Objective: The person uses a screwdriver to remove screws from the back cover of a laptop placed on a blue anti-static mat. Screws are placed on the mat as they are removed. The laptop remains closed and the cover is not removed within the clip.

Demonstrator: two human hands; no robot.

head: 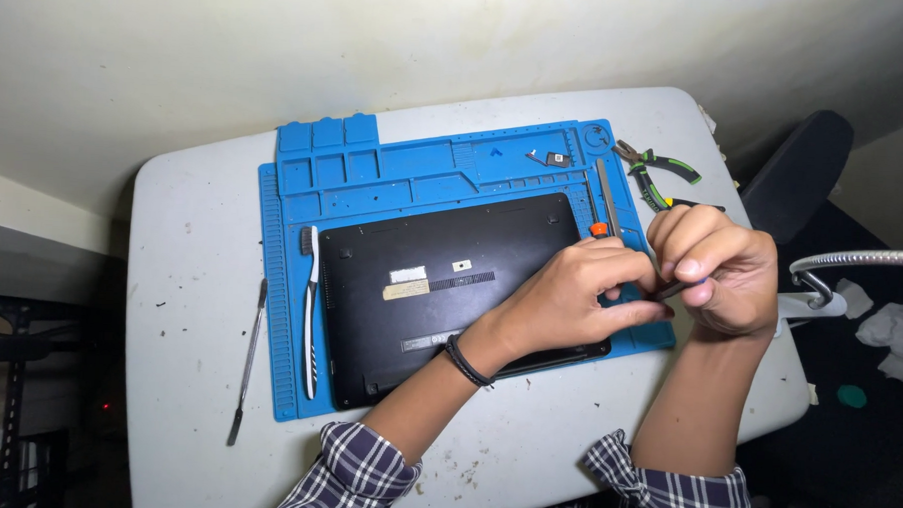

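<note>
**Black laptop under my hands, small tool pinched at its right edge**

Steel spudger (pixel 249 362) lies on the table (pixel 186 265), well left of the blue mat (pixel 414 168). On the mat, a brush (pixel 310 314) runs along the left side of the black laptop (pixel 420 283), which lies bottom-up. My left hand (pixel 570 293) reaches over the laptop's right edge, fingers curled shut toward a thin dark tool (pixel 673 289). My right hand (pixel 721 268) touches the left, pinching that tool between thumb and forefinger; its long axis runs roughly left to right. Both hands meet just past the laptop's right edge. Pliers (pixel 659 171) rest beyond, near the table's far right corner.
</note>
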